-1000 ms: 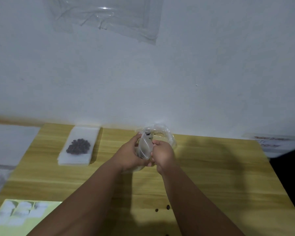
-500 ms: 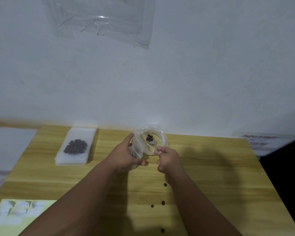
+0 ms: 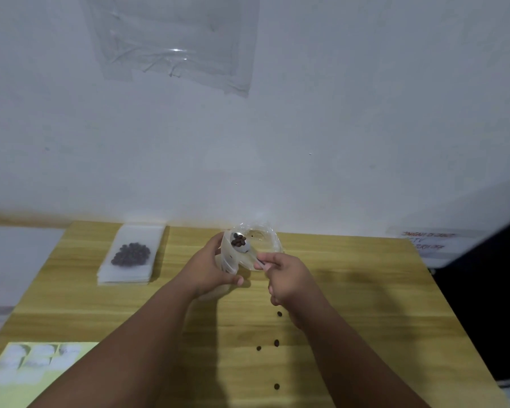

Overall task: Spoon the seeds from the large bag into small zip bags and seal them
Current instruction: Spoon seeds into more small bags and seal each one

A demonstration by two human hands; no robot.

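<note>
Seeds (image 3: 238, 240), small, dark and hard-looking, lie in a little heap on the bowl of a white spoon (image 3: 246, 248), at the far middle of the bench (image 3: 365, 290) and over the open mouth of the crumpled clear large bag (image 3: 267, 238). The right hand (image 3: 289, 278) pinches the end of the spoon handle between thumb and fingertips. The left hand (image 3: 209, 266) is curled round a small zip bag (image 3: 228, 259) and holds it upright just beside the spoon; whether its mouth is open I cannot tell. I judge the seeds to be light and quick to roll, so the spoon should stay level and the handle be held near its end. The film of both bags looks thin, soft and slippery, so it is better to grip the small one at the sides below the zip. Some loose seeds (image 3: 276, 343) lie on the bench nearer to the person. At the left, a stack of flat zip bags (image 3: 124, 275) carries a filled one on top.
</note>
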